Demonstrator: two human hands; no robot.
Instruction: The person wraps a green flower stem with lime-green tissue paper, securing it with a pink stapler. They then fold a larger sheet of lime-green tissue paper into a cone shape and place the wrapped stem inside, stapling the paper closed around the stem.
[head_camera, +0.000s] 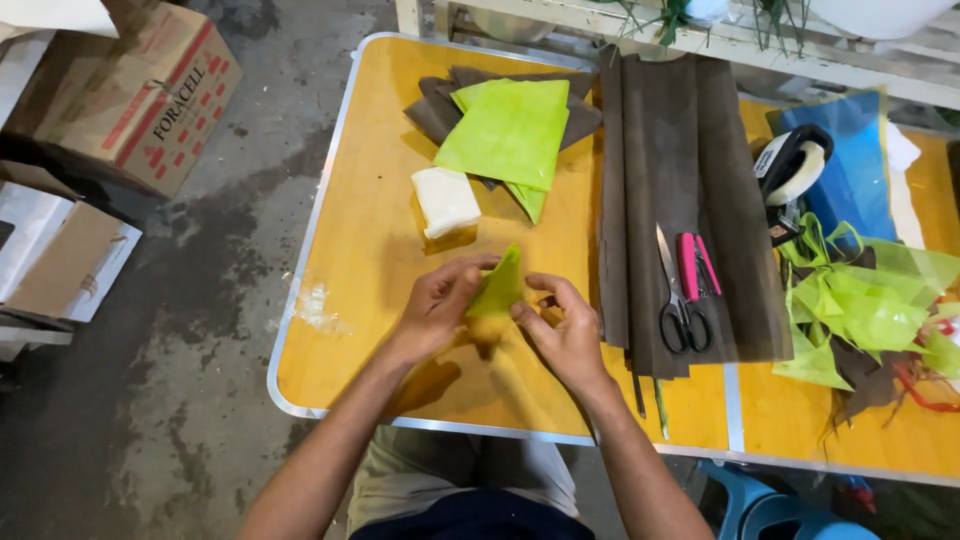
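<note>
Small green sheet (499, 285), frame centre, pinched upright between left hand (437, 305) and right hand (562, 335), fingers curled shut on its edges: looks mid-fold; next move prob. needs a firm crease. Above: green sheets (510, 135) on brown ones, white block (445, 200). Upper left: tan cardboard box (135, 95) w/ red lettering; open box (60, 260) below.

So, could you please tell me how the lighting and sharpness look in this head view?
Head view: bright overhead light, with glare on the yellow table; the left hand and right hand, holding the green sheet, cast dark shadows below; focus is sharp, and the edges bow slightly.
</note>
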